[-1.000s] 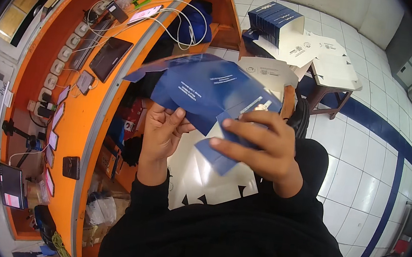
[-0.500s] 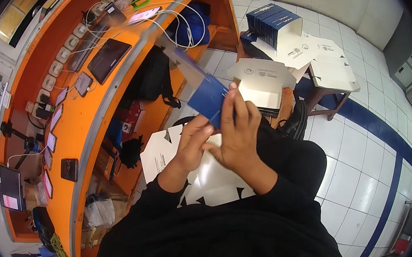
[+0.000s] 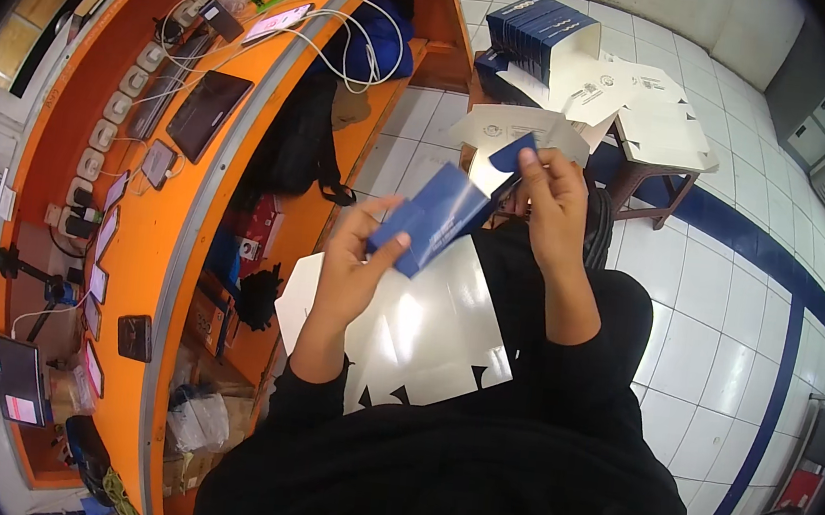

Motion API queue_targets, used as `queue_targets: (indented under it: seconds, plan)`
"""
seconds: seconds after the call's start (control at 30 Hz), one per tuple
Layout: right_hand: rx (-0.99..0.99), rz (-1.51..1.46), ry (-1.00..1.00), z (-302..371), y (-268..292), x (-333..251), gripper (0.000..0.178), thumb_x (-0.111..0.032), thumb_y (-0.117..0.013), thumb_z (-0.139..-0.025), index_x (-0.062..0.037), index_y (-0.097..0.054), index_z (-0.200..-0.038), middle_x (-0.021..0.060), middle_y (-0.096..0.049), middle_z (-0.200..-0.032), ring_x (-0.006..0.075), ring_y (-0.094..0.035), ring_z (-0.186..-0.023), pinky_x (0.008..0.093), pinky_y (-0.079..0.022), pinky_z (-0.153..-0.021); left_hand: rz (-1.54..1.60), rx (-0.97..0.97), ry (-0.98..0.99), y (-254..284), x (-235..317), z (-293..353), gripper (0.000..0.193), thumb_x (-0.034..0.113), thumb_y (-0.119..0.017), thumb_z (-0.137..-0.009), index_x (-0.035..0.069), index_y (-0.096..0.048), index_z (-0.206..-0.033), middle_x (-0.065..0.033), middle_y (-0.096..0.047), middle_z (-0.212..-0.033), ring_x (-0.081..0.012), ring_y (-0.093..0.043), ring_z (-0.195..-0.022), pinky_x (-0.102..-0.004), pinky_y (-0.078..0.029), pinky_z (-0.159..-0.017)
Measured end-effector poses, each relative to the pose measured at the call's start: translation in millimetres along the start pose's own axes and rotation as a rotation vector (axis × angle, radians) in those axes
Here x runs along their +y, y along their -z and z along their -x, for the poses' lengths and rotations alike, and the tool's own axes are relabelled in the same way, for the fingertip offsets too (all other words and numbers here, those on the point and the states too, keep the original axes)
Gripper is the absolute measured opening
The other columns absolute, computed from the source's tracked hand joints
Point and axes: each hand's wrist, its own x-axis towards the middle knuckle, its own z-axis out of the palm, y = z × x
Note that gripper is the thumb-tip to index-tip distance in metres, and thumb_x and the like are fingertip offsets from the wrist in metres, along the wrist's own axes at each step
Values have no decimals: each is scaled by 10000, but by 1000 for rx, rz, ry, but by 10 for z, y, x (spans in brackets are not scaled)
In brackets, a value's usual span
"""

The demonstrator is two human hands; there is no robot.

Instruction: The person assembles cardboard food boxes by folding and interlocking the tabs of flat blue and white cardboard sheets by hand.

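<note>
My left hand [image 3: 350,261] grips a folded blue carton [image 3: 438,210] by its left end, with the thumb on its near face. The carton is tilted in the air above my lap. At its far right, my right hand [image 3: 560,208] pinches a blue flap [image 3: 514,155] between thumb and fingers. Under my hands, a flat white carton sheet [image 3: 435,330] with notched edges lies across my lap, glossy side up. Just beyond the right hand stands an open white box [image 3: 522,123], its lid raised; my hand and the carton partly hide it.
A dark stool [image 3: 640,196] bears white flat cartons [image 3: 662,133] at the far right, beside a row of blue boxes [image 3: 541,35]. Along my left runs an orange counter [image 3: 166,262] with phones, a tablet [image 3: 208,115], chargers and looping white cables. A black bag [image 3: 299,140] sits on its lower shelf.
My hands have moved apart, the left toward the left and the right toward the far right. The blue carton has swung round and its flap is now spread out from the body.
</note>
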Motion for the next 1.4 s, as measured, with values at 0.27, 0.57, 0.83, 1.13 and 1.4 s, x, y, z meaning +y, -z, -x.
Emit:
queue_targets:
  seconds: [0.27,0.57,0.83,1.13,1.4]
  plan:
    - [78,271,304,247,-101,-313,207,-124,-783,-747,7,-678,-869,-24,-473,-510,28,-387,-479,203,-309,-473,-1,189,-493,-30,92,-69,411,-25,-557,-781,-15,-438,-1174,11,-420,-706,-60,-396,-651,-207,-307,-611]
    - [-337,274,286,306,-107,-395,209,-148,-719,-810,-14,-702,-970,43,-532,-572,59,-436,-510,214,-360,-493,65,-67,-675,28,303,-100,460,26,-561,-803,-44,-391,-1225,-8,-449,-705,-69,-398,-643,-219,-289,-584]
    - [118,-559,151,116,221,-299,274,-271,-503,-979,-23,-618,-959,-42,-540,-698,6,-480,-610,167,-370,-527,-217,533,-675,347,194,-228,901,344,-815,-711,-30,-290,-1341,-170,-464,-1273,-244,-554,-1087,-342,-466,-889]
    - [417,537,509,-61,293,-139,311,-213,-566,-912,-39,-565,-1170,130,-583,-972,275,-536,-923,360,-422,-818,-767,17,-508,218,143,-80,180,191,-780,-745,36,-705,-796,-120,-634,-687,-199,-618,-619,-320,-454,-555]
    - [-134,-5,555,270,111,-362,259,-261,-607,-887,-42,-468,-896,54,-429,-791,157,-414,-718,268,-353,-669,323,-585,286,-67,38,84,308,165,-646,-894,-30,-582,-1124,-74,-664,-980,-92,-615,-882,-258,-504,-758]
